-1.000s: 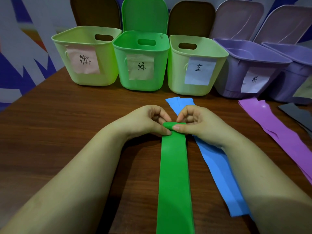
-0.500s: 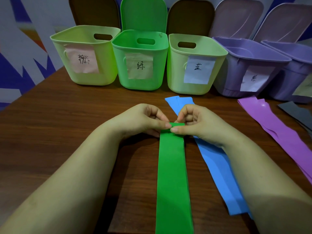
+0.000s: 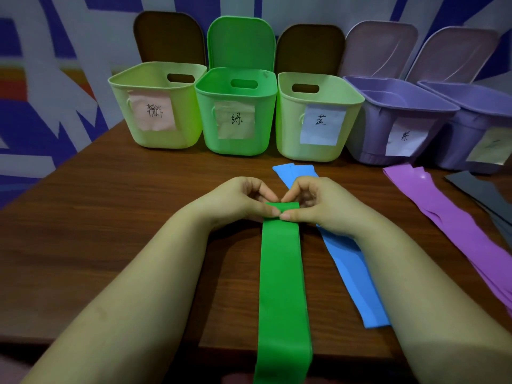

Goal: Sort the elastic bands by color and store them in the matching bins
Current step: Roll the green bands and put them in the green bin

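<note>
Band in hand: a long flat bright green elastic band (image 3: 281, 286) lies lengthwise on the brown wooden table (image 3: 110, 231), its far end turned over into a small fold directly in front of the bright green plastic bin (image 3: 235, 112), with bare table between fold and bin.
Left hand: the left hand (image 3: 235, 200) pinches the fold's left side, thumb and curled fingers closed on it.
Right hand: the right hand (image 3: 318, 203) pinches the fold's right side the same way, thumb tip pressed on top.
Step, as I judge it: rolling or folding the band up from its far end, only just started; nearly the whole length is still flat.
Green bin: open, lid up; its inside is hidden, so I cannot tell whether anything is stored.
Left to do: finish the roll and drop it in the green bin.
Unsorted, right of the green bin: flat blue elastic bands (image 3: 340, 253) under the right wrist, flat purple elastic bands (image 3: 443, 217) further right, dark grey flat bands (image 3: 482, 189) at the edge.
Overall: early, by these signs.
</note>
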`<state>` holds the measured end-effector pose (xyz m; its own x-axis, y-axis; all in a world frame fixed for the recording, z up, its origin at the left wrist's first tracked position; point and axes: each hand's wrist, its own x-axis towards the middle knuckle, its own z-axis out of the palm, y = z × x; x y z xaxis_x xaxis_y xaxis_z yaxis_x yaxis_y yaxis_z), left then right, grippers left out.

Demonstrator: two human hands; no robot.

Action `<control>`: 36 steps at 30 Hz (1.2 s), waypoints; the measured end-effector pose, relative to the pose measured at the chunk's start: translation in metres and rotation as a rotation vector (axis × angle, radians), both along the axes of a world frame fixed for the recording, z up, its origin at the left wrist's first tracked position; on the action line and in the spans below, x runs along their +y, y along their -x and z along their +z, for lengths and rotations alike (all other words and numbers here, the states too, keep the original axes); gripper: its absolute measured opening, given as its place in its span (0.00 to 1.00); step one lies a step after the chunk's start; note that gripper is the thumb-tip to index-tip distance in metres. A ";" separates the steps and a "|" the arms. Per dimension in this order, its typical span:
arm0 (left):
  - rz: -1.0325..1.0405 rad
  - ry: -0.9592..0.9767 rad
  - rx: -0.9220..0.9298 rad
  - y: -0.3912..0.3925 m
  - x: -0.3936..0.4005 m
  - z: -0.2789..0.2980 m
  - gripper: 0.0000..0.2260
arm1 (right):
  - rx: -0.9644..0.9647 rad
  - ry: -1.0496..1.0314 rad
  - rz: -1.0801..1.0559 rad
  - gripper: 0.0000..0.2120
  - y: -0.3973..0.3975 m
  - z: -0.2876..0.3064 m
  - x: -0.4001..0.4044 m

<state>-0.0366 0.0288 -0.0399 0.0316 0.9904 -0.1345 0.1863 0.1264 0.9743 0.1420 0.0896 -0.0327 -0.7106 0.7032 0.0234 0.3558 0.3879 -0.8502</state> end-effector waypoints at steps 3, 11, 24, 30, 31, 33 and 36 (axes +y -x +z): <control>0.034 0.027 -0.008 -0.002 -0.001 0.001 0.09 | -0.115 -0.170 -0.030 0.11 0.005 0.001 0.000; 0.198 -0.035 0.078 -0.019 -0.015 0.002 0.10 | -0.386 -0.307 -0.014 0.15 0.015 0.017 0.000; 0.367 -0.277 0.050 -0.031 -0.056 0.000 0.11 | 0.120 0.114 -0.169 0.02 -0.008 0.005 -0.043; 0.360 -0.254 -0.041 -0.033 -0.053 -0.005 0.13 | 0.246 0.088 -0.222 0.05 -0.006 0.001 -0.047; 0.339 -0.225 -0.090 -0.033 -0.052 -0.006 0.13 | 0.266 0.098 -0.232 0.05 -0.007 -0.001 -0.047; 0.298 -0.183 -0.133 -0.033 -0.053 -0.007 0.12 | 0.304 0.108 -0.242 0.07 -0.009 -0.003 -0.049; 0.245 -0.192 -0.138 -0.033 -0.056 -0.007 0.11 | 0.332 0.086 -0.253 0.08 -0.012 -0.003 -0.051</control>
